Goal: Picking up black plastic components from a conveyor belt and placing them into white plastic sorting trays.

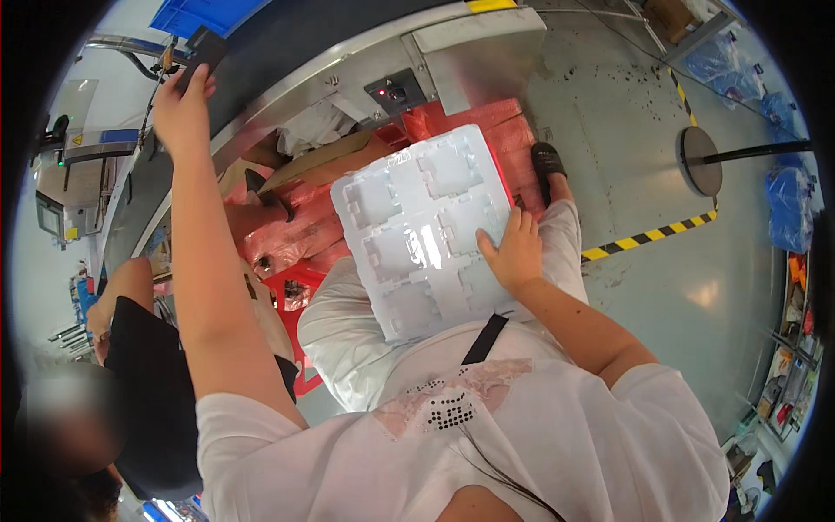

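My left hand (184, 115) is stretched out at the far left over the conveyor's dark belt (300, 36). Its fingers are closed around a black, flat rectangular block (205, 54); what the block is I cannot make out. A white plastic tray (426, 248) with several square recesses, all without contents, rests on my lap, slightly tilted. On the tray's right edge lies my right hand (515, 254), its thumb on top and its fingers along the rim. A strip of red (499, 174) shows along the tray's far right edge.
Beyond the tray runs the conveyor's metal side with a switch box (394, 92). Red wrapped material (504, 130) and a cardboard box (322, 165) lie beneath. Another person (148, 391) sits at my left. A round-based stand (700, 161) is at the right, near striped floor tape (648, 237).
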